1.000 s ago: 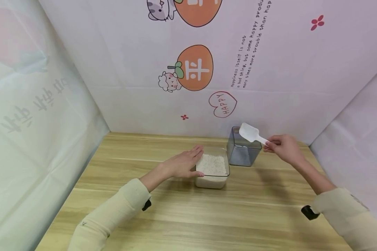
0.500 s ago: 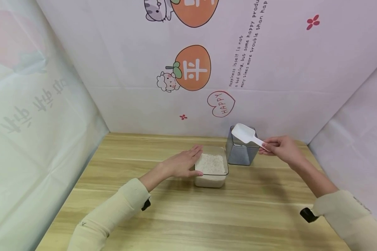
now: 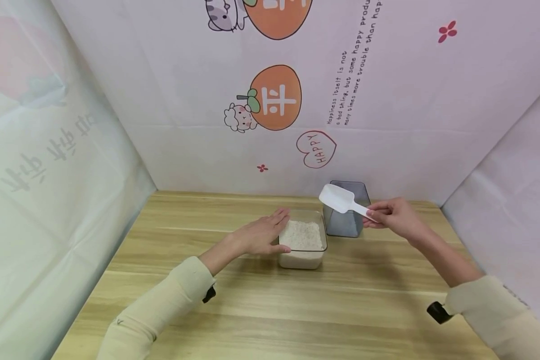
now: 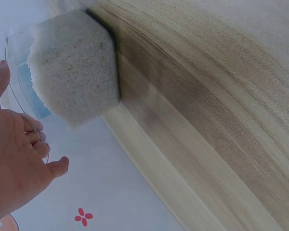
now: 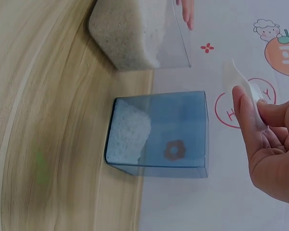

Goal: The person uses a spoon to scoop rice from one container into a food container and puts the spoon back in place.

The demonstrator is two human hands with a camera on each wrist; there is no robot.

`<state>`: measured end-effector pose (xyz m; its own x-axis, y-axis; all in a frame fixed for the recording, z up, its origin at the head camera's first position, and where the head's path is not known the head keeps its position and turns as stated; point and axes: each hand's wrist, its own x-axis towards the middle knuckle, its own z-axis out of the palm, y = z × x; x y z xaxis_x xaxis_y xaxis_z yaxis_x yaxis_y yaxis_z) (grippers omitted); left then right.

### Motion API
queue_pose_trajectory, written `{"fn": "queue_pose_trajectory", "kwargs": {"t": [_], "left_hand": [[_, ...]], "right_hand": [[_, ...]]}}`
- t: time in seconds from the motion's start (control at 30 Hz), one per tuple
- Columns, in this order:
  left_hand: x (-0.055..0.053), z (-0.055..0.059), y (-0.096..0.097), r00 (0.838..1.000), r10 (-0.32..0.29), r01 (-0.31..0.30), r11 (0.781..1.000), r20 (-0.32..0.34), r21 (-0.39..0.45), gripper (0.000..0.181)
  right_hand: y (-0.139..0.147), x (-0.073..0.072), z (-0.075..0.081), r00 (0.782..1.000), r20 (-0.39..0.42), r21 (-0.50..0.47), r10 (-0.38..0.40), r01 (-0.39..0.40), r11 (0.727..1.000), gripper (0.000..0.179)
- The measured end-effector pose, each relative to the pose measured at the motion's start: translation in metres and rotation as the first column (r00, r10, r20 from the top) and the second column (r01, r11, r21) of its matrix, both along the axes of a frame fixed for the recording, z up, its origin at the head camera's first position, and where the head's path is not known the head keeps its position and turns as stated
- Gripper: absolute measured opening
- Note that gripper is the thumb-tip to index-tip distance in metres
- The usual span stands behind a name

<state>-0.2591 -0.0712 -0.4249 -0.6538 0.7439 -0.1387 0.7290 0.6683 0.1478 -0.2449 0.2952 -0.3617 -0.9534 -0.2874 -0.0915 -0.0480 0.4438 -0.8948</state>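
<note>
My right hand (image 3: 396,217) pinches the handle of a white scoop (image 3: 337,198) between thumb and fingers. The scoop hangs in the air over the front left of a tall blue see-through container (image 3: 344,227); whether it holds anything I cannot tell. A heap of whitish grain (image 5: 128,132) fills the lower part of that container. My left hand (image 3: 262,235) rests with straight fingers on the left rim of a clear container (image 3: 301,262). This one holds much more pale, rice-like grain (image 4: 77,65).
Both containers stand side by side on a wood-grain table (image 3: 261,315), near its back edge. Behind them rises a printed white backdrop (image 3: 184,150), and white sheets close off the left (image 3: 49,210) and the right (image 3: 508,200).
My right hand has carried the scoop leftward and slightly down, from over the blue container toward the clear one. My left hand stays on the clear container's rim.
</note>
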Motion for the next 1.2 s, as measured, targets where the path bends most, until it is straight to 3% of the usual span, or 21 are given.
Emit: {"fn": "queue_pose_trajectory", "kwargs": {"t": [0.5,0.7,0.77,0.83,0.93,1.03,1.07,1.1,1.13,1.2], "left_hand": [[-0.004,-0.007,0.0,1.0,-0.01,0.01,1.0,-0.015,0.006,0.097],[-0.003,-0.006,0.0,1.0,-0.003,0.003,1.0,-0.015,0.005,0.096],[-0.004,-0.006,0.0,1.0,-0.005,0.005,1.0,-0.014,0.007,0.096],[-0.004,-0.006,0.0,1.0,-0.008,0.008,1.0,-0.015,0.008,0.096],[-0.005,-0.006,0.0,1.0,-0.011,0.012,1.0,-0.021,0.01,0.096],[-0.006,-0.008,0.0,1.0,-0.014,0.015,1.0,-0.025,0.014,0.096],[-0.006,-0.008,0.0,1.0,-0.015,0.015,1.0,-0.026,0.015,0.096],[-0.007,-0.008,0.0,1.0,-0.015,0.016,1.0,-0.025,0.017,0.096],[-0.007,-0.008,0.0,1.0,-0.014,0.014,1.0,-0.023,0.017,0.096],[-0.007,-0.009,0.0,1.0,-0.012,0.012,1.0,-0.019,0.018,0.097]], "right_hand": [[-0.026,0.006,-0.006,0.992,-0.025,0.113,0.121,-0.117,0.987,0.025],[-0.037,0.006,-0.011,0.967,-0.162,0.284,0.199,-0.147,0.947,0.017],[-0.041,0.006,-0.013,0.94,-0.249,0.38,0.234,-0.128,0.916,0.013],[-0.045,0.007,-0.014,0.899,-0.339,0.462,0.277,-0.097,0.881,0.009],[-0.05,0.007,-0.016,0.799,-0.481,0.566,0.362,-0.033,0.824,0.006],[-0.055,0.008,-0.018,0.692,-0.575,0.615,0.436,0.015,0.788,0.002],[-0.056,0.009,-0.018,0.666,-0.592,0.626,0.454,0.026,0.779,0.002],[-0.057,0.009,-0.019,0.646,-0.6,0.639,0.472,0.031,0.769,0.002],[-0.059,0.009,-0.019,0.639,-0.599,0.65,0.483,0.036,0.759,0.003],[-0.062,0.008,-0.02,0.64,-0.585,0.67,0.499,0.035,0.741,0.005]]}}
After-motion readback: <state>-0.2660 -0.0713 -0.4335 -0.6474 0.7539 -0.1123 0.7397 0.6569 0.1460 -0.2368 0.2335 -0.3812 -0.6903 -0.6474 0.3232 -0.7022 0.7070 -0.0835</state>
